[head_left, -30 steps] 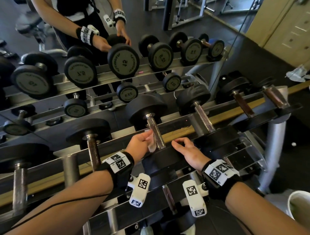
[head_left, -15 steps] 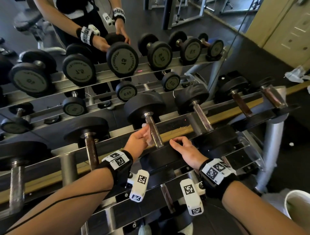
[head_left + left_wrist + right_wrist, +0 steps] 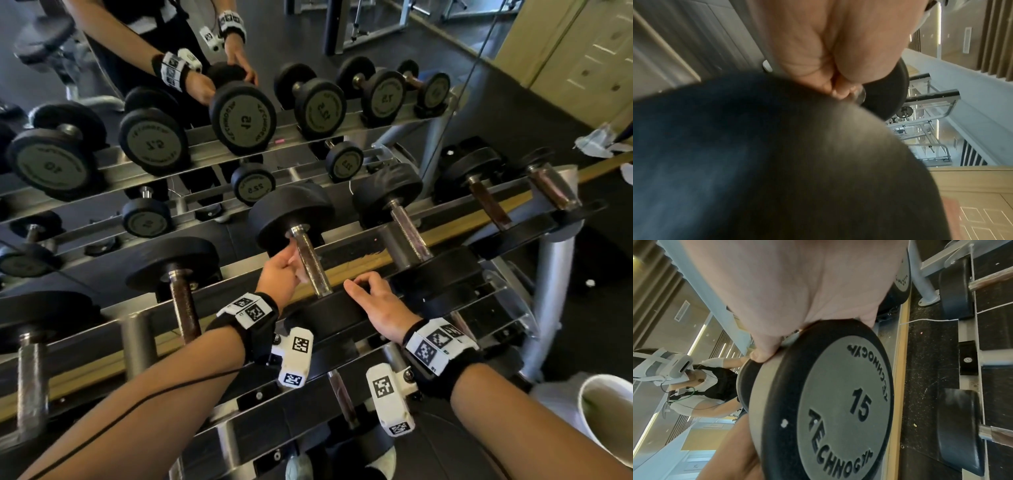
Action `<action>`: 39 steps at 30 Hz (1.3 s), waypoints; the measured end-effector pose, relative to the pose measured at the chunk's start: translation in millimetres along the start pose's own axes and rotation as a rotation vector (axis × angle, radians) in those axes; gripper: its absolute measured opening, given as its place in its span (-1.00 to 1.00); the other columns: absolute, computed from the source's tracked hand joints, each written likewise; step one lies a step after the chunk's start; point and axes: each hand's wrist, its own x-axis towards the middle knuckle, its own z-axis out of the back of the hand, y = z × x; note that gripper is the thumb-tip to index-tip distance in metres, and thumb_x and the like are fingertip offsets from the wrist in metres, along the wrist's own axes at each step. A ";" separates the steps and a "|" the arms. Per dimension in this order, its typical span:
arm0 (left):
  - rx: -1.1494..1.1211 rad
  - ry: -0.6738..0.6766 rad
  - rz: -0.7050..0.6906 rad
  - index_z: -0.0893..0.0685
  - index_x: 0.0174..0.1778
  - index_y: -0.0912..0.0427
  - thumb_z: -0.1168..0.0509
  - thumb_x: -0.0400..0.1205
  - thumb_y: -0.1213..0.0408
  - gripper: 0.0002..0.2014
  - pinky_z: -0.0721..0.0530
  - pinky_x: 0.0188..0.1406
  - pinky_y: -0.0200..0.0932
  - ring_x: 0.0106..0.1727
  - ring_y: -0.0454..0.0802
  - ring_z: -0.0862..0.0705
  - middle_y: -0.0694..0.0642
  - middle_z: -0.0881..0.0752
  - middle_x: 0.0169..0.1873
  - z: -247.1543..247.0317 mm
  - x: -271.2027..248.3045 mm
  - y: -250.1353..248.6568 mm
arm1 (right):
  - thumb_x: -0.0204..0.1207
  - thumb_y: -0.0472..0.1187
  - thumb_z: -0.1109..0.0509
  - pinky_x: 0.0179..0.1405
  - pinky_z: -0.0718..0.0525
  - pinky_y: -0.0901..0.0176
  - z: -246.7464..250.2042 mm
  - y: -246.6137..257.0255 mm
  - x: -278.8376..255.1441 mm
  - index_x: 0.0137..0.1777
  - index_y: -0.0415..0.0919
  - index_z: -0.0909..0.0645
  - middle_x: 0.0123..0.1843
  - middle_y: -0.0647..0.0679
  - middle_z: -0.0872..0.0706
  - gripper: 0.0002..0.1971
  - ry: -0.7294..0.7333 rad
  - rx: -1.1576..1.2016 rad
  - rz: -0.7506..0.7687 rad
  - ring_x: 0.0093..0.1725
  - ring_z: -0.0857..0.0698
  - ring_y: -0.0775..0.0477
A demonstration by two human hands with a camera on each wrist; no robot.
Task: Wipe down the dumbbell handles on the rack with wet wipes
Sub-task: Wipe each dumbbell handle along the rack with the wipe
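Left hand (image 3: 279, 274) curls round the upper handle (image 3: 310, 262) of the 15 dumbbell (image 3: 838, 402) at centre, presumably pressing a wipe, itself hidden. At its 4 o'clock, right hand (image 3: 380, 305) grips the near weight (image 3: 329, 317), apparently to stop rolling.

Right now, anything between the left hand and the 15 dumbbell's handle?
Nothing visible. The left hand is already at the handle, fingers against its far end by the far head. The right hand rests on the near head, off to the side. The wipe isn't clearly visible.
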 end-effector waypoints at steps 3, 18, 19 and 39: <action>-0.015 -0.007 0.031 -0.54 0.50 0.29 -0.08 0.80 0.48 -0.64 -0.71 0.14 -0.18 0.09 0.03 -0.70 0.24 -0.69 0.16 -1.5 -6.8 10.1 | 0.63 0.22 -0.25 0.37 -0.54 0.01 0.8 1.7 0.9 0.28 -0.04 -0.44 0.34 -0.11 -0.43 -0.60 0.002 -0.006 -0.018 0.27 -0.55 -0.10; 0.126 0.137 0.033 -0.69 0.37 0.20 -0.11 0.75 0.55 -0.62 -0.73 0.07 -0.17 0.02 -0.01 -0.76 0.25 -0.73 0.27 13.7 -40.3 -23.9 | 0.65 0.14 -0.30 0.20 -0.46 0.18 11.4 18.5 -6.3 0.37 -0.10 -0.42 0.34 -0.11 -0.53 -0.57 0.087 -0.007 -0.079 0.22 -0.56 -0.03; 0.134 0.130 0.024 -0.67 0.39 0.25 -0.12 0.75 0.53 -0.65 -0.73 0.04 -0.20 0.00 -0.02 -0.75 0.28 -0.72 0.28 14.6 -41.0 -26.1 | 0.64 0.12 -0.33 0.23 -0.49 0.18 14.1 20.2 -4.5 0.41 -0.10 -0.40 0.36 -0.11 -0.55 -0.54 0.107 -0.001 -0.086 0.25 -0.58 -0.04; 0.186 -0.221 -0.156 -0.25 0.70 0.10 -0.19 0.74 0.55 -0.40 -0.48 0.53 -0.11 0.55 -0.06 -0.48 0.11 -0.47 0.57 -41.3 -30.6 -22.7 | 0.48 -0.37 -0.54 -0.18 -0.69 -0.01 55.0 53.0 85.6 -0.24 -0.17 -0.63 -0.31 -0.09 -0.63 -0.83 0.395 0.265 0.033 -0.22 -0.65 -0.07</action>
